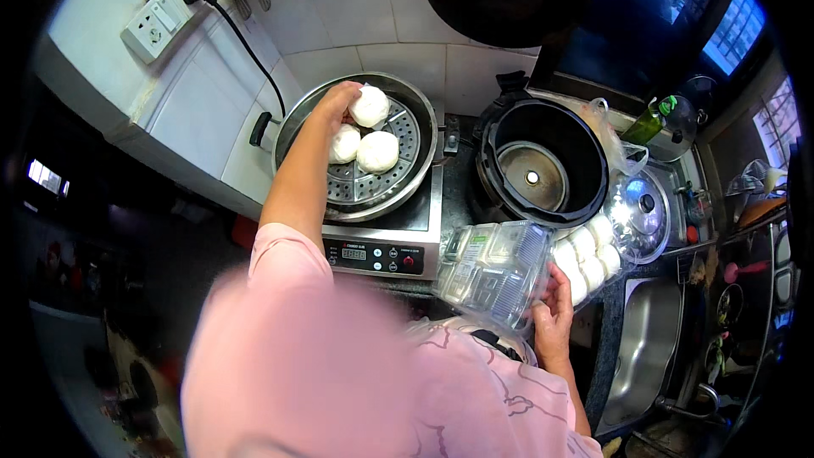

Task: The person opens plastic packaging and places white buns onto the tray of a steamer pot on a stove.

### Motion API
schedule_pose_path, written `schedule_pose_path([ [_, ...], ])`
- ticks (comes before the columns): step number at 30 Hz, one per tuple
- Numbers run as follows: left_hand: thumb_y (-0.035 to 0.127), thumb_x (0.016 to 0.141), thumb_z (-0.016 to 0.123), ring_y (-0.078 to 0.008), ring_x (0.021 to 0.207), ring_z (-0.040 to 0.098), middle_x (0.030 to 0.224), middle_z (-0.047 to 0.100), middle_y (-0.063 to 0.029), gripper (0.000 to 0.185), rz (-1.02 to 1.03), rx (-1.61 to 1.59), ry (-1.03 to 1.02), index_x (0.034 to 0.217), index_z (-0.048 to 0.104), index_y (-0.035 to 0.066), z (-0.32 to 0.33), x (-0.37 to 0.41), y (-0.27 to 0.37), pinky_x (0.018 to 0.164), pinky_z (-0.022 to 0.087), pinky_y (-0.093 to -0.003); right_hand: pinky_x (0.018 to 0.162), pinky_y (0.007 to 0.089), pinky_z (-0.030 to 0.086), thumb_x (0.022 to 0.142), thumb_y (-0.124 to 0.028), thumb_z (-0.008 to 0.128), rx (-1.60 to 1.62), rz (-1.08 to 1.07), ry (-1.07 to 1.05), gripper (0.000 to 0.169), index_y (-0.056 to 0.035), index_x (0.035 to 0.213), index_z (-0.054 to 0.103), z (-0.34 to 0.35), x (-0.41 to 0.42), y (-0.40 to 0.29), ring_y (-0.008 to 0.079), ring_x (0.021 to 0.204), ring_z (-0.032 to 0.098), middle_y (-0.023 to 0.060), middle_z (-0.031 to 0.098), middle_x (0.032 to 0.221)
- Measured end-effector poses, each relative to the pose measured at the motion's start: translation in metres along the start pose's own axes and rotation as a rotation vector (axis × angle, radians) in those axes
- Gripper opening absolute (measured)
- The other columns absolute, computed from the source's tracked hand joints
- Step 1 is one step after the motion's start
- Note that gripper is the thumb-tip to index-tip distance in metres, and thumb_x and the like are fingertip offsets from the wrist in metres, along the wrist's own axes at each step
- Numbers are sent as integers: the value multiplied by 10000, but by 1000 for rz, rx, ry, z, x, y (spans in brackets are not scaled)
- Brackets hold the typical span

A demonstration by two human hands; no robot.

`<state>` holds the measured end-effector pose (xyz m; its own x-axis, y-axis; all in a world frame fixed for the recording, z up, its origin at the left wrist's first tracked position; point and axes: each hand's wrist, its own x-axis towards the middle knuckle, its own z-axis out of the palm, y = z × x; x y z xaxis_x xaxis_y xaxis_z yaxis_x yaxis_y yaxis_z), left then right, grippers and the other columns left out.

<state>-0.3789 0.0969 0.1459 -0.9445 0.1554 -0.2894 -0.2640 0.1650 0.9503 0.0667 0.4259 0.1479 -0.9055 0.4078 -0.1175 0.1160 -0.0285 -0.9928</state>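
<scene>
My left hand [339, 104] grips a white steamed bun [370, 107] over a round steel steamer rack [405, 133]. Two more white buns, one of them the nearer bun [378, 152], rest on the perforated rack, which sits inside a wide steel pot [425, 187]. Down at the right, my right hand [554, 317] has its thumb and fingers at the edge of a clear plastic clamshell container [502, 273]. Its ribbed lid lies folded out to the left. Several white buns [585, 257] are packed in rows in the other half.
The pot stands on an induction cooker [381, 259] with a button panel. To its right is an open black pressure cooker [540, 159]. Beyond are a glass lid [639, 210], a green bottle [648, 122] and a steel sink [642, 350]. A black cord [245, 44] hangs from the wall socket.
</scene>
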Motion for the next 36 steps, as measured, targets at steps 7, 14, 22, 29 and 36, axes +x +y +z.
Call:
schedule_pose_path([
  [7, 236, 839, 617, -224, 893, 609, 1027, 649, -80, 308, 36, 299, 62, 1115, 631, 100, -7, 5, -10, 770, 502, -375, 700, 250, 528, 752, 76, 442, -18, 28, 11, 678, -20, 1423, 416, 1, 1, 0, 149, 968, 572, 95, 538, 1173],
  [14, 486, 709, 764, -318, 1199, 574, 1334, 576, -199, 815, 113, 900, 47, 1354, 528, 48, -39, -29, -7, 1004, 455, -381, 695, 259, 533, 754, 91, 429, -16, 40, 12, 688, -45, 1428, 423, -2, 1, 4, 152, 974, 566, 94, 517, 1201],
  [22, 313, 548, 875, -366, 1220, 514, 1300, 540, -219, 956, 267, 1047, 46, 1385, 479, 74, -39, -68, -43, 1059, 407, -399, 678, 256, 536, 759, 78, 432, -8, 26, -1, 674, -46, 1421, 433, -4, 3, 5, 153, 962, 571, 100, 519, 1188],
  [29, 349, 582, 850, -390, 1167, 539, 1222, 552, -236, 841, 183, 1147, 194, 1322, 524, 119, -24, -102, -26, 1007, 440, -401, 684, 257, 534, 772, 69, 436, -47, 32, 5, 670, -49, 1431, 419, -4, 2, 5, 154, 974, 572, 110, 529, 1198],
  [36, 440, 661, 833, -380, 1132, 573, 1221, 554, -225, 769, 245, 1097, 209, 1285, 563, 80, -40, -90, -33, 965, 466, -428, 700, 253, 527, 781, 64, 442, -30, 38, 10, 661, -48, 1432, 416, -3, 1, 5, 149, 970, 567, 102, 530, 1202],
])
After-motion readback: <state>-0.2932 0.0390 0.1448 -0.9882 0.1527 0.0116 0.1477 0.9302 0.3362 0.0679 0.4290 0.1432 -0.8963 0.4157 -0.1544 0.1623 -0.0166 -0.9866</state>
